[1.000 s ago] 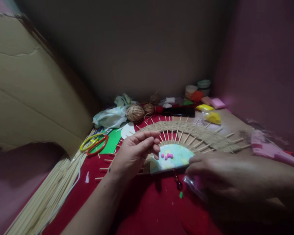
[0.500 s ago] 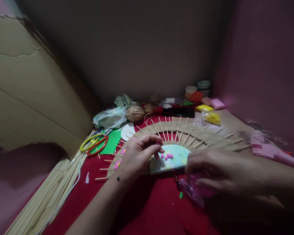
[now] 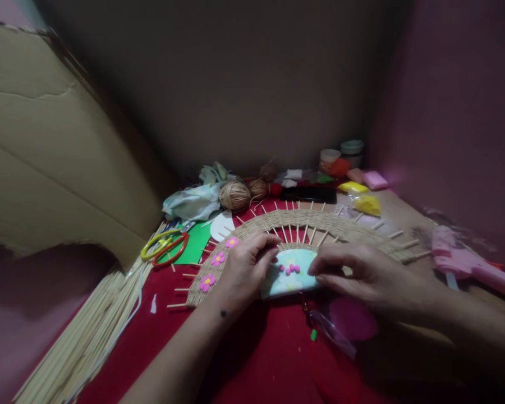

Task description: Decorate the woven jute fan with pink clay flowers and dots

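A half-round woven fan frame (image 3: pixel 269 223) of twine and thin sticks lies in front of me. Pink clay flowers (image 3: pixel 207 282) with yellow centres decorate its left side. At its middle is a pale blue patterned half-circle (image 3: pixel 292 287), with several small pink clay balls (image 3: pixel 293 269) on it. My left hand (image 3: pixel 248 264) rests over the fan's left part, fingers curled together; what they hold, if anything, is hidden. Just right of the balls, my right hand (image 3: pixel 357 272) pinches its thumb and fingertips together above the half-circle. Below it lies a bright pink clay piece (image 3: pixel 353 320) with clear plastic wrapping.
Scissors (image 3: pixel 168 249) with yellow and orange handles lie on green sheet (image 3: pixel 198 247) at left. Behind are twine balls (image 3: pixel 234 195), a black phone-like object (image 3: pixel 309 194), cups and yellow clay packets (image 3: pixel 367 205). A pink glue gun (image 3: pixel 454 255) is at right, long sticks (image 3: pixel 79 331) at left.
My right hand has moved up and left from the pink clay to the half-circle, its fingertips now pinched. The pink clay is left on the table. My left hand shifted slightly, uncovering the flowers.
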The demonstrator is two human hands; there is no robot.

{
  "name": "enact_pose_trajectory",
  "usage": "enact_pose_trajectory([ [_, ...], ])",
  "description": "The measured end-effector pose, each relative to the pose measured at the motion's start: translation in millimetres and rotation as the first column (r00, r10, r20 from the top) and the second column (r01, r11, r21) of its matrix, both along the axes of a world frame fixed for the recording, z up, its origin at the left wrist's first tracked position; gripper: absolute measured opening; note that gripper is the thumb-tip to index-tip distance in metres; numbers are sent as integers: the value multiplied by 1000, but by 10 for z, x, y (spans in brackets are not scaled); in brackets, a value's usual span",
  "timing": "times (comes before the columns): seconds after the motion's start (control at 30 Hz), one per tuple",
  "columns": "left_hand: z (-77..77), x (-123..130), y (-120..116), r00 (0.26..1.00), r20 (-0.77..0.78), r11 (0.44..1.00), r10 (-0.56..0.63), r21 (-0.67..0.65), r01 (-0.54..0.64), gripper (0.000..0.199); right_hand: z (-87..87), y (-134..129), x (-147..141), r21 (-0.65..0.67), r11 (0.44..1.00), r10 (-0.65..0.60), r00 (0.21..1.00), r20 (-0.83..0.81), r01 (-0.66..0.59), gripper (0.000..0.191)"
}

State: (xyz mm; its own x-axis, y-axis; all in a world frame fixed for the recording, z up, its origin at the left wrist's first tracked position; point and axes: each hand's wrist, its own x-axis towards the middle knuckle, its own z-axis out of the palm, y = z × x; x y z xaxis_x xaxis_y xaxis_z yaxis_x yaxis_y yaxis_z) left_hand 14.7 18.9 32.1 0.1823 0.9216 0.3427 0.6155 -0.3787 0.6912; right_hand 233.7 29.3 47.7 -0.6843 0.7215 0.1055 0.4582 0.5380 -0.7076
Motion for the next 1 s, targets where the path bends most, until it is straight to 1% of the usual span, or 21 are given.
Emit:
enact_pose_trajectory([
  [0.1,-20,-1,14,994,99,997,39,-69,-32,12,-12,7,-31,-3,1000,-18,999,-36,17,14],
  [0.17,2,11,6,976,203,987,81,-155,-50,9,6,17,-64,19,999,-36,997,-63,37,13],
  [0.2,23,20,-3,958,268,976,99,-214,-41,6,22,23,-87,41,998,-51,996,-77,54,13],
  [0.23,47,31,-16,935,336,959,114,-283,-15,3,44,30,-114,65,995,-65,993,-94,72,13],
  [0.3,99,56,-46,877,462,909,133,-409,78,8,92,43,-179,113,990,-71,990,-121,85,15],
  [0.37,137,75,-74,823,549,862,146,-479,167,13,130,57,-254,161,984,-47,989,-137,69,18],
  [0.4,144,80,-84,800,582,852,147,-485,196,16,140,65,-293,194,979,-30,989,-143,58,17],
  [0.47,133,82,-92,763,634,853,128,-462,241,21,138,86,-369,285,957,-7,986,-167,55,11],
  [0.53,100,77,-88,736,668,860,113,-437,265,25,119,117,-435,396,915,6,979,-203,76,8],
  [0.6,74,68,-81,719,685,854,119,-440,278,29,104,157,-490,482,870,16,973,-231,100,10],
  [0.67,84,51,-75,720,680,844,139,-462,273,31,116,199,-530,512,853,25,971,-237,102,10],
  [0.73,142,5,-58,730,667,847,148,-467,255,30,163,237,-557,485,870,33,972,-231,86,11],
  [0.77,184,-39,-39,732,664,861,151,-452,232,27,197,255,-568,456,887,33,974,-223,74,11],
  [0.83,272,-181,37,754,636,902,162,-405,148,20,270,296,-591,373,926,10,980,-199,66,11],
  [0.87,307,-279,96,780,597,923,185,-377,69,18,302,323,-607,315,947,-9,983,-182,67,11],
  [0.9,328,-392,167,837,501,929,218,-370,-20,17,328,356,-628,249,966,-32,986,-165,73,10],
  [0.93,333,-514,248,893,373,928,251,-354,-113,17,345,397,-653,178,981,-54,987,-150,81,9],
  [1.0,295,-760,422,907,275,910,319,-358,-211,14,349,494,-718,26,995,-96,986,-135,101,7],
])
